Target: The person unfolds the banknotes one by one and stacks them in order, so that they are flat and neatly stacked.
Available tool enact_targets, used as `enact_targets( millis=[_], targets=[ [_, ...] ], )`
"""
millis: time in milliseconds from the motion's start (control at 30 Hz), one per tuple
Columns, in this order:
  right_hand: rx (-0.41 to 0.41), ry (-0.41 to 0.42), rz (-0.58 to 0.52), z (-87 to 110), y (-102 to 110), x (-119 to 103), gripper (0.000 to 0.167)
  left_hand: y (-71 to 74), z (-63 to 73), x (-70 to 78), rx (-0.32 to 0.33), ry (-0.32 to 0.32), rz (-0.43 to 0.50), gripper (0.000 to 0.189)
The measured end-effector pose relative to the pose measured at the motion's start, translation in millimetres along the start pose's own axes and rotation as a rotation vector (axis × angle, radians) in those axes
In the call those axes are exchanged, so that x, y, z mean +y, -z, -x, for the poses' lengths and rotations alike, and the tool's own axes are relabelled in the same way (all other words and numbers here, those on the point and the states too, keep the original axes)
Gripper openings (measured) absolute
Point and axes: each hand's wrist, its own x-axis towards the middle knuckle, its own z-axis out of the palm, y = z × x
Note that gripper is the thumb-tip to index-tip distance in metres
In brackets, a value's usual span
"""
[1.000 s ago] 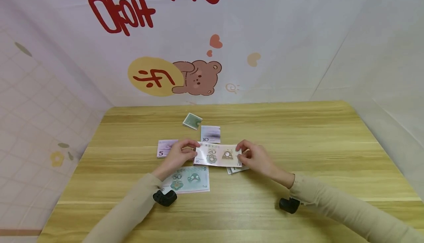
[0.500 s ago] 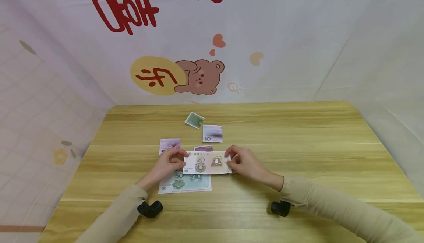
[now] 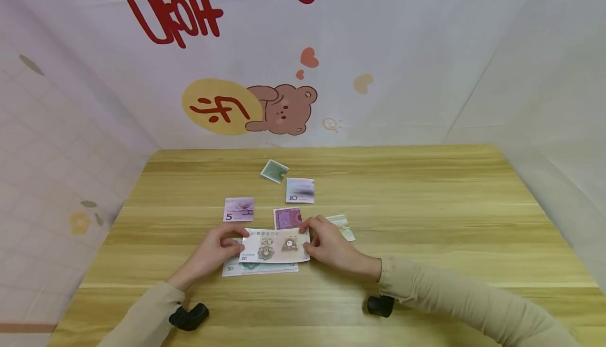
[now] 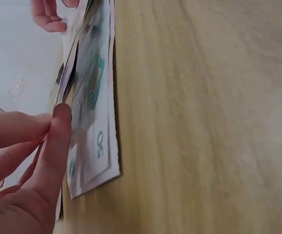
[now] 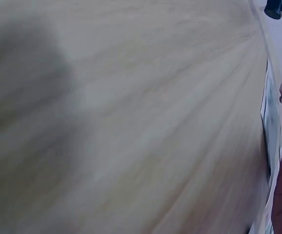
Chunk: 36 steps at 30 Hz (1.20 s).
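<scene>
Pinching 20 note (image 3: 275,246), fingers (image 4: 53,151) closed at ends

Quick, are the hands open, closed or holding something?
Left hand: closed, pinching the 20 note's left end.
Right hand: closed, pinching its right end.

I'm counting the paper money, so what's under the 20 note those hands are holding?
Under the 20 note is a 50 note, with another paper edge poking out beneath it. From above, the 20 note covers most of the 50 note's face, so that's hidden.

Smooth ppr 20 note (image 3: 275,246), satin wood-grain tbl (image 3: 426,210)
</scene>
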Motion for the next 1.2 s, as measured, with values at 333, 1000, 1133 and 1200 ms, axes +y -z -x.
enact_targets(
  millis=[333, 1000, 1133, 1200],
  targets=[
    [-0.048, 0.003, 0.099, -1.5, -16.8, -13.3, 0.022, 9.8, 15.3, 0.9, -0.012, -0.041, -0.058, 0.027],
    [-0.034, 0.038, 0.209, -7.7, -32.7, -17.1, 0.027, 16.9, 20.5, -1.0, -0.014, 0.023, -0.189, 0.024],
    [-0.036, 0.039, 0.201, -8.0, -32.2, -17.1, 0.027, 17.5, 19.0, 1.2, -0.022, 0.029, -0.205, 0.023],
    [-0.035, 0.037, 0.192, -7.9, -31.9, -17.2, 0.028, 17.7, 18.5, 2.4, -0.023, 0.025, -0.215, 0.023]
  ],
)
